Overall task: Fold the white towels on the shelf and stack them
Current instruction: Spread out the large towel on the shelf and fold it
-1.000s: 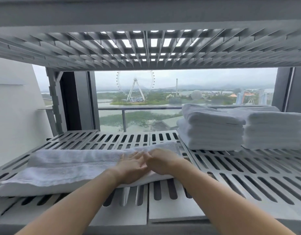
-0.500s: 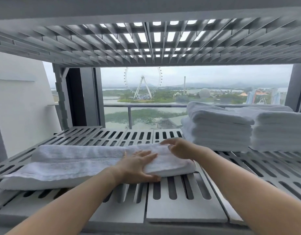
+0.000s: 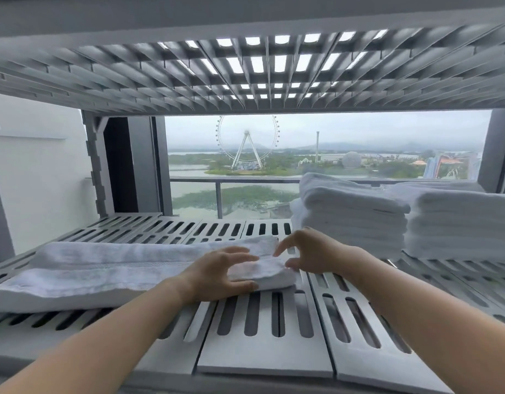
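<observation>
A long white towel [image 3: 109, 268], folded into a strip, lies across the left half of the grey slatted shelf [image 3: 262, 322]. My left hand [image 3: 217, 275] spans the strip's right end, with fingers spread over the top and the thumb along the front edge. My right hand [image 3: 311, 253] hovers just right of that end, fingers loosely curved and apart, thumb close to the cloth and holding nothing. Two stacks of folded white towels stand at the back right, the nearer stack [image 3: 351, 217] and the farther-right stack [image 3: 462, 220].
Another slatted shelf [image 3: 245, 72] hangs low overhead. A shelf post [image 3: 96, 166] and white wall stand at the left. Behind the shelf a window shows a balcony rail and a Ferris wheel. Bare slats lie in front of the stacks.
My right hand has lifted off the towel's far right corner and moved just beyond its end. My left hand went from pressing flat to fingers raised over the end.
</observation>
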The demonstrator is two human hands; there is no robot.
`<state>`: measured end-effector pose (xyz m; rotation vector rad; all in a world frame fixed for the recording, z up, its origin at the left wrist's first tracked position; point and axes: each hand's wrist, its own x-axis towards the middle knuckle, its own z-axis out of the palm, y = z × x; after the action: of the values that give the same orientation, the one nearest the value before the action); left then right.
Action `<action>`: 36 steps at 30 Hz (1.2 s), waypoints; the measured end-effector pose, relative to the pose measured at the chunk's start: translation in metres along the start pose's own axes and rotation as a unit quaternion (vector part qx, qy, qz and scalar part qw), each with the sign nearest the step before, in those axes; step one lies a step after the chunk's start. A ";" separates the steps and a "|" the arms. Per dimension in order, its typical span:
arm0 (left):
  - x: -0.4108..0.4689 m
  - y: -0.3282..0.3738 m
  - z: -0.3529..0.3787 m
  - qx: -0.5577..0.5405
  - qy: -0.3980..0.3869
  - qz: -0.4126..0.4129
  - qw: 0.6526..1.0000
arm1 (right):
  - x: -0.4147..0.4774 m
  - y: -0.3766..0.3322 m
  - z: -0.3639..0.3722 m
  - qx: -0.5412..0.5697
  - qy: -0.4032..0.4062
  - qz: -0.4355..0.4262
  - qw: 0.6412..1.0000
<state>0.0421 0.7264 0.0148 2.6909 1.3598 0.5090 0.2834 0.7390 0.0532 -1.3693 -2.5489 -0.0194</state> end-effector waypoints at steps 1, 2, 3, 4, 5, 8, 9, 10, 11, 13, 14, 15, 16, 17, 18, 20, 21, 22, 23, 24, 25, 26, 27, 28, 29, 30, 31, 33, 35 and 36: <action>0.003 0.007 0.003 0.002 -0.002 0.004 1.000 | -0.001 0.001 0.002 0.004 0.001 -0.003 1.000; 0.005 0.013 0.007 0.007 -0.003 0.006 1.000 | -0.001 0.002 0.004 0.008 0.007 -0.008 1.000; 0.008 0.018 0.012 0.013 0.000 0.006 1.000 | -0.002 0.003 0.006 0.011 0.017 -0.016 1.000; 0.009 0.023 0.015 0.016 0.009 0.005 1.000 | -0.002 0.004 0.008 0.012 0.028 -0.025 0.999; 0.010 0.027 0.018 0.017 0.023 0.003 1.000 | -0.003 0.006 0.010 0.013 0.040 -0.033 0.999; 0.012 0.035 0.021 0.027 0.065 0.002 0.997 | -0.008 0.013 0.018 0.022 0.079 -0.052 0.995; 0.012 0.037 0.020 0.025 0.074 0.000 0.997 | -0.011 0.016 0.022 0.028 0.094 -0.055 0.994; 0.013 0.039 0.020 0.020 0.081 -0.004 0.996 | -0.014 0.018 0.025 0.033 0.108 -0.055 0.992; 0.014 0.041 0.020 0.012 0.087 -0.006 0.996 | -0.017 0.021 0.029 0.032 0.120 -0.055 0.991; 0.015 0.044 0.020 -0.003 0.096 -0.008 0.995 | -0.022 0.026 0.034 0.023 0.132 -0.051 0.990; 0.016 0.045 0.021 -0.005 0.103 -0.012 0.995 | -0.025 0.028 0.035 0.023 0.133 -0.048 0.990; 0.016 0.046 0.022 -0.006 0.112 -0.019 0.994 | -0.027 0.030 0.035 0.026 0.135 -0.047 0.989; 0.016 0.047 0.024 -0.004 0.123 -0.028 0.992 | -0.028 0.031 0.035 0.031 0.137 -0.048 0.989; 0.017 0.048 0.025 -0.001 0.137 -0.036 0.990 | -0.030 0.032 0.034 0.039 0.141 -0.052 0.988; 0.017 0.049 0.026 0.004 0.156 -0.042 0.987 | -0.031 0.032 0.034 0.049 0.141 -0.056 0.987; 0.020 0.053 0.027 0.001 0.208 -0.040 0.977 | -0.032 0.032 0.035 0.072 0.139 -0.061 0.986; 0.022 0.055 0.028 -0.004 0.228 -0.035 0.973 | -0.032 0.031 0.036 0.081 0.141 -0.062 0.985; 0.025 0.057 0.028 -0.010 0.235 -0.028 0.971 | -0.033 0.031 0.037 0.089 0.145 -0.061 0.984; 0.027 0.060 0.029 -0.010 0.225 -0.020 0.974 | -0.033 0.032 0.038 0.097 0.149 -0.060 0.982; 0.028 0.062 0.032 0.000 0.196 -0.012 0.981 | -0.033 0.032 0.038 0.104 0.152 -0.059 0.981; 0.029 0.063 0.036 0.017 0.157 -0.004 0.987 | -0.033 0.033 0.038 0.109 0.155 -0.059 0.980; 0.028 0.063 0.039 0.031 0.127 0.002 0.991 | -0.033 0.033 0.038 0.110 0.153 -0.058 0.980; 0.027 0.063 0.041 0.036 0.115 0.007 0.993 | -0.032 0.033 0.038 0.104 0.149 -0.055 0.982; 0.026 0.062 0.041 0.034 0.115 0.010 0.993 | -0.032 0.033 0.037 0.090 0.143 -0.051 0.984; 0.025 0.061 0.040 0.032 0.119 0.012 0.992 | -0.030 0.033 0.037 0.072 0.139 -0.045 0.987; 0.024 0.061 0.039 0.035 0.122 0.015 0.992 | -0.028 0.033 0.036 0.054 0.135 -0.038 0.989; 0.024 0.060 0.038 0.042 0.125 0.019 0.991 | -0.024 0.033 0.034 0.037 0.132 -0.030 0.990; 0.023 0.060 0.037 0.063 0.127 0.027 0.990 | -0.015 0.030 0.029 0.015 0.129 -0.020 0.991; 0.021 0.060 0.038 0.079 0.144 0.040 0.986 | -0.005 0.024 0.024 0.003 0.115 -0.026 0.993; 0.020 0.060 0.038 0.086 0.162 0.042 0.982 | -0.001 0.021 0.023 0.001 0.102 -0.033 0.994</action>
<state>0.1117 0.7087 -0.0026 2.9112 1.4261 0.9124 0.2960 0.7529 0.0281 -1.2151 -2.4211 -0.1605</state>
